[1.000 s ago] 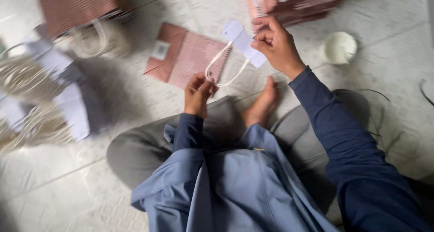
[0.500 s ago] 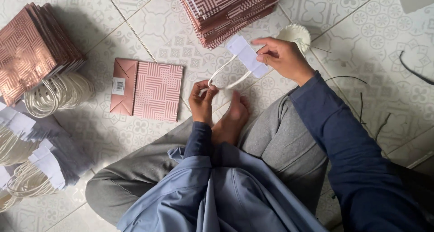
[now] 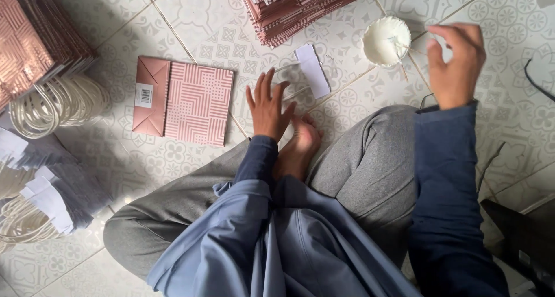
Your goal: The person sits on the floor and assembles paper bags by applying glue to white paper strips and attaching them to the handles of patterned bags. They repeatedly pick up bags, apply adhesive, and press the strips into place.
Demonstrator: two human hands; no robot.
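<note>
The flat paper bag (image 3: 184,102) is pink with a white geometric line pattern, its folded bottom plain rose. The stacks of bags (image 3: 295,8) share that pink-and-white pattern. The paper strip (image 3: 313,70) and small bowl (image 3: 386,40) are white, the cord handles (image 3: 58,103) cream. The floor tiles (image 3: 497,8) are pale grey with ornamental motifs.

A pale patterned tile floor (image 3: 497,19) carries a flat pink striped paper bag (image 3: 185,102). Right of it lie a white paper strip (image 3: 313,71) and a small white bowl (image 3: 385,41); above-right, a stack of pink bags (image 3: 295,5); left, looped white cord handles (image 3: 55,105).
</note>
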